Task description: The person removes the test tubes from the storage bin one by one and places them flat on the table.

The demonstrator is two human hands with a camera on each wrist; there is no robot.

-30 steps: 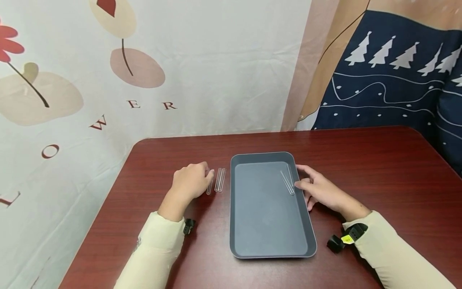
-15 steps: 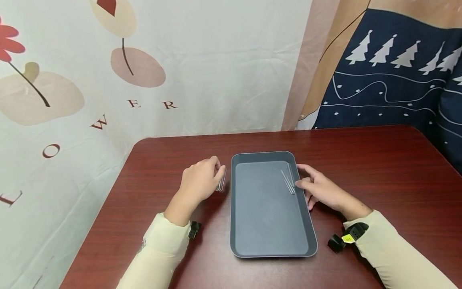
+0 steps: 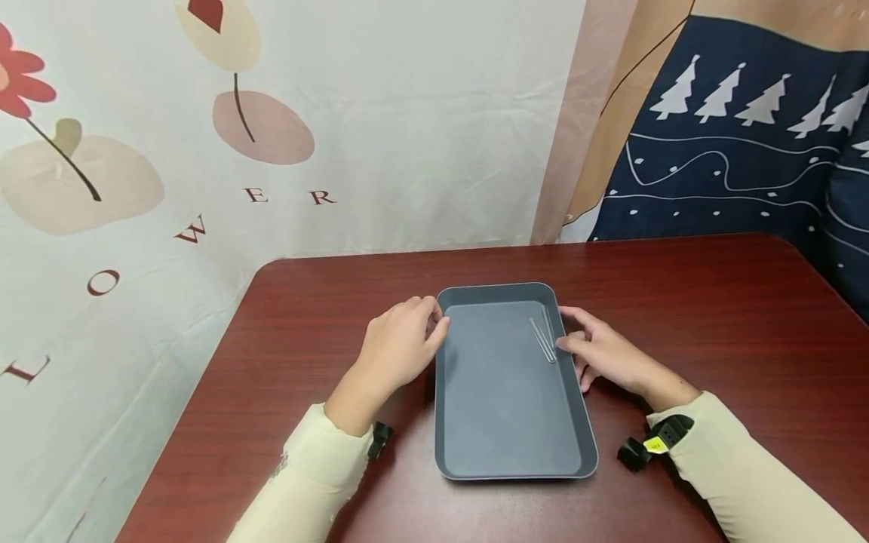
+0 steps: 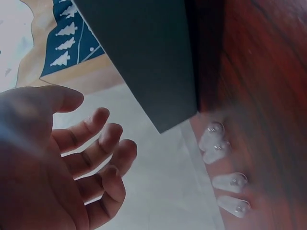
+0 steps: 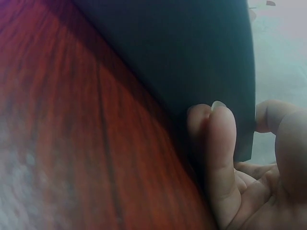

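Observation:
A grey rectangular tray (image 3: 509,415) lies on the table, with a few slim clear test tubes (image 3: 543,341) by its right wall. My left hand (image 3: 400,343) hovers at the tray's upper left rim; in the left wrist view its fingers (image 4: 88,160) are loosely bent with nothing between them. Several more test tubes (image 4: 230,182) lie on the table below that hand, hidden behind it in the head view. My right hand (image 3: 604,354) holds the tray's right side, thumb at the rim and fingertips (image 5: 221,124) against the outer wall.
The dark red wooden table (image 3: 713,317) reaches back to a hanging cloth (image 3: 407,136) printed with flowers and letters. A navy cloth (image 3: 733,151) with white trees hangs at the back right. Black wrist cameras sit at both cuffs.
My left hand has moved right, from beside the test tubes on the table to the tray's left rim, covering those tubes from the head view. My right hand stays on the tray.

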